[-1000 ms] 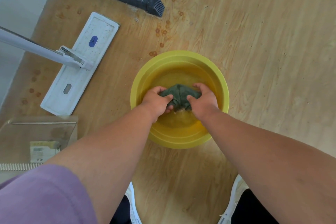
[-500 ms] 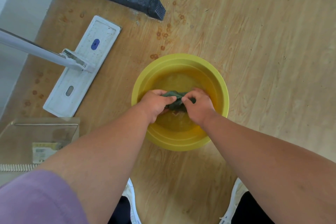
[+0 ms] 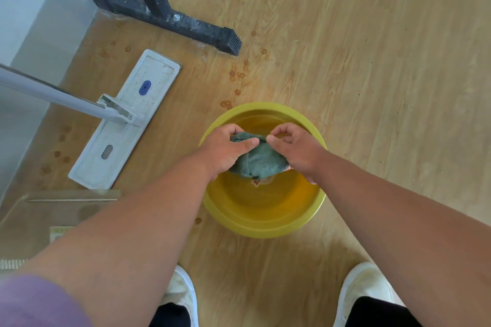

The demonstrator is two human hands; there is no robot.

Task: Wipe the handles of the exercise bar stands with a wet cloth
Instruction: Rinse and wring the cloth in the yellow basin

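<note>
Wood-look plank floor [image 3: 372, 61], pale, with small round brownish stains scattered near the middle. White wall [image 3: 32, 8] along the floor's left edge.

Yellow plastic basin [image 3: 265, 223] sits on the floor near the middle, just ahead of the person's feet. Water inside, amber-tinted against the yellow.

Wet cloth [image 3: 259, 159]: grey-green, bunched, held above the water over the far half of the basin, between both hands. Whether its lowest fold touches the water cannot be told.

Left hand [image 3: 224, 151]: grip closed on the cloth's left side, fingers curled over the top, thumb laid across the front. Right hand [image 3: 297, 148]: thumb and forefinger pinch the cloth's upper right edge; remaining fingers curled, with the cloth's right end tucked under the palm. The two thumbs nearly meet over the cloth.

Black metal foot of the exercise bar stand [image 3: 170, 18] lies on the floor toward the far left corner, dusty, with a ribbed end cap and a dark upright rising out of view. Handles not in view.

Flat mop [image 3: 125, 119], white head face-down on the floor at left, between the stand foot and the basin; grey pole runs off the left edge.

Clear glass panel [image 3: 61, 210] at near left, a label showing through it.

White sneakers [image 3: 364, 287] at the near edge, one each side; purple sleeve [image 3: 34, 302] at the near left corner.
</note>
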